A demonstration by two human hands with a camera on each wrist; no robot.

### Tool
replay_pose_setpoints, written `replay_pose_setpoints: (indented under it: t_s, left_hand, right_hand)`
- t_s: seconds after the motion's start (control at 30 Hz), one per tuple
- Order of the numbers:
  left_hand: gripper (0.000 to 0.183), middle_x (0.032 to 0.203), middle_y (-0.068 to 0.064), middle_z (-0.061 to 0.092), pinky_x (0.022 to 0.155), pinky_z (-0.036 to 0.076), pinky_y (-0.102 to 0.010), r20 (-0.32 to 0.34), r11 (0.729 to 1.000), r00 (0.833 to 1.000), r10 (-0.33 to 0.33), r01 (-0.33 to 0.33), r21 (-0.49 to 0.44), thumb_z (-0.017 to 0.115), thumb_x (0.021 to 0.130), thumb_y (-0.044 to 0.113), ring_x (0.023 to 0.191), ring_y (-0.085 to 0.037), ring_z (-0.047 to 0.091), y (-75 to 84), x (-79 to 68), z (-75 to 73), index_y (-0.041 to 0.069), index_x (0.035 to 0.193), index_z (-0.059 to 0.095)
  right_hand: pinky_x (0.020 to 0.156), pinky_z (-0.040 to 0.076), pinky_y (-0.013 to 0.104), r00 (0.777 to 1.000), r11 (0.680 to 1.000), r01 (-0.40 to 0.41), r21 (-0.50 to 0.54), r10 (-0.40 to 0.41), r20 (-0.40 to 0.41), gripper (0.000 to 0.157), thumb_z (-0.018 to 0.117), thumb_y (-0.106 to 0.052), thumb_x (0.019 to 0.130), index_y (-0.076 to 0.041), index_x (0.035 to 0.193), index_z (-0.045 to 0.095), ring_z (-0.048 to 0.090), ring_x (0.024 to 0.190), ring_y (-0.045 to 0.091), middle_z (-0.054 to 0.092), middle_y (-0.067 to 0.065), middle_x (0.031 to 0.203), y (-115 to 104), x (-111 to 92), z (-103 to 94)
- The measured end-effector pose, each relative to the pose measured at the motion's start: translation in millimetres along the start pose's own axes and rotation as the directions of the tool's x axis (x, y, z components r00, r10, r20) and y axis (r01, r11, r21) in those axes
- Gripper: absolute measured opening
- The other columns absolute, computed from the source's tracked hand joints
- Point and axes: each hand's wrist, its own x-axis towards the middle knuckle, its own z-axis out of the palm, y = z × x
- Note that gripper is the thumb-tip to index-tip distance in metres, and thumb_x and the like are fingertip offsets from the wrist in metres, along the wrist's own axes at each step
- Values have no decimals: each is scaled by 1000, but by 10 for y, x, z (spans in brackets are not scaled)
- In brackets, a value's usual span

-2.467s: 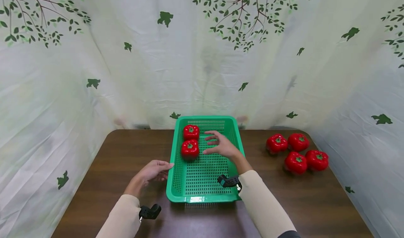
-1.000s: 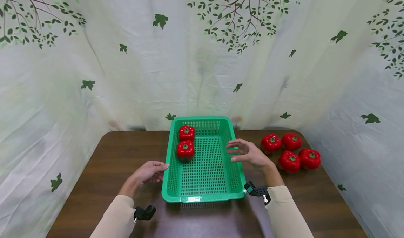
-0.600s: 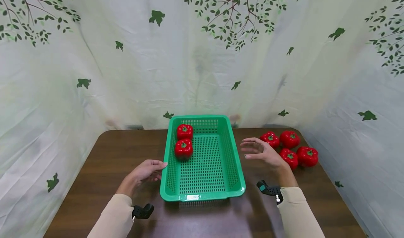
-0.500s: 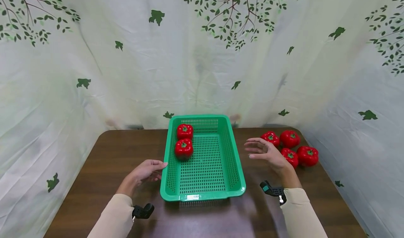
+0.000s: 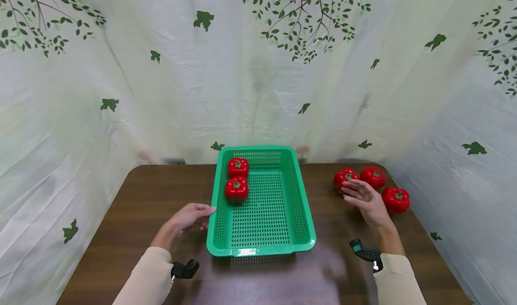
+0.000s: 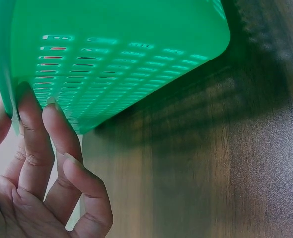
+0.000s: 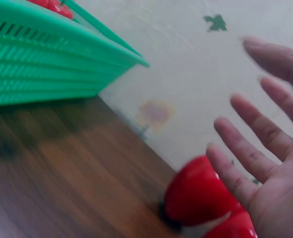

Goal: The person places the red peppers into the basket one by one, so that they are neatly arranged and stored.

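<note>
My left hand (image 5: 189,218) pinches the left rim of a green plastic basket (image 5: 214,226), thumb on top and fingers beneath, as the left wrist view shows. Inside, along the left wall, sit two red bell peppers, a far one (image 5: 238,167) and a near one (image 5: 236,190). Over on the right, my right hand (image 5: 368,202) hovers with fingers spread and holds nothing. Around it on the table lie a left pepper (image 5: 344,179), a back pepper (image 5: 372,177) and a right pepper (image 5: 396,200). The hand hides the spot between them.
The brown wooden table (image 5: 169,183) has rounded far corners. Behind it hangs a pale curtain (image 5: 177,94) printed with leaves and branches. Each wrist wears a black camera mount, one on the left (image 5: 185,269) and one on the right (image 5: 365,252).
My right hand has moved from above the basket out over its right rim to the peppers on the right, covering the nearest one. The left hand has kept its hold on the rim.
</note>
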Motion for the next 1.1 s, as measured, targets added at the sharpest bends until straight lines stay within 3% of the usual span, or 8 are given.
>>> replay_pose_setpoints:
  t_s: [0.13, 0.3, 0.57, 0.7, 0.8, 1.0, 1.1]
  left_hand:
    - [43, 86, -2, 69, 71, 50, -33, 3, 1000, 1000, 2, -2, 5, 60, 95, 38, 76, -19, 62, -1, 10, -3, -2, 110, 65]
    - [43, 85, -2, 69, 70, 50, -32, 18, 1000, 1000, 18, -18, 1, 60, 95, 37, 76, -19, 62, -14, 22, -14, -3, 110, 65]
    - [45, 85, -1, 69, 70, 50, -30, 9, 1000, 1000, 19, -19, 3, 60, 95, 37, 76, -20, 62, -29, 29, -17, -4, 113, 64]
    - [45, 87, -1, 69, 70, 50, -31, 8, 1000, 1000, 20, -20, 4, 59, 96, 37, 76, -20, 62, -25, 16, -14, -4, 115, 63]
    - [46, 89, -2, 70, 72, 50, -33, 13, 1000, 1000, 25, -25, 6, 58, 96, 36, 77, -19, 63, -22, 8, -13, -6, 116, 63]
    - [47, 90, -4, 71, 73, 51, -34, 15, 999, 999, 29, -29, 14, 57, 97, 36, 77, -18, 64, -14, 6, -12, -6, 116, 62]
    - [46, 91, -4, 71, 74, 51, -34, 16, 1000, 1000, 24, -24, 11, 57, 97, 37, 78, -18, 64, -15, 15, -7, -5, 115, 62]
  right_hand:
    - [90, 49, 26, 998, 997, 5, 82, 0, -63, 43, 52, 9, 94, -3, 135, 46, 62, 113, 17, 60, 2, 125, -23, -94, -114]
    - [90, 49, 23, 990, 996, 72, 61, -64, -126, 44, 53, 11, 93, -3, 134, 48, 61, 112, 15, 61, 1, 124, -13, -186, -241]
    - [86, 50, 23, 953, 981, 169, 96, -138, -269, 44, 59, 14, 87, 0, 128, 52, 61, 110, 17, 63, 5, 120, 54, -275, -346]
    - [89, 48, 21, 922, 984, 165, 68, -129, -366, 48, 59, 17, 86, 3, 131, 49, 61, 110, 16, 64, 4, 118, 81, -281, -361]
    - [92, 45, 18, 884, 992, 128, -2, -116, -452, 51, 62, 17, 84, 3, 131, 49, 59, 110, 16, 64, 2, 117, 93, -280, -361]
    - [100, 38, 18, 809, 995, 34, -97, -84, -582, 57, 70, 13, 80, -4, 131, 53, 51, 116, 18, 61, 4, 121, 137, -259, -383]
    - [106, 32, 19, 791, 993, 10, -119, -81, -607, 60, 71, 12, 79, -8, 133, 53, 48, 121, 16, 59, 4, 125, 172, -260, -395]
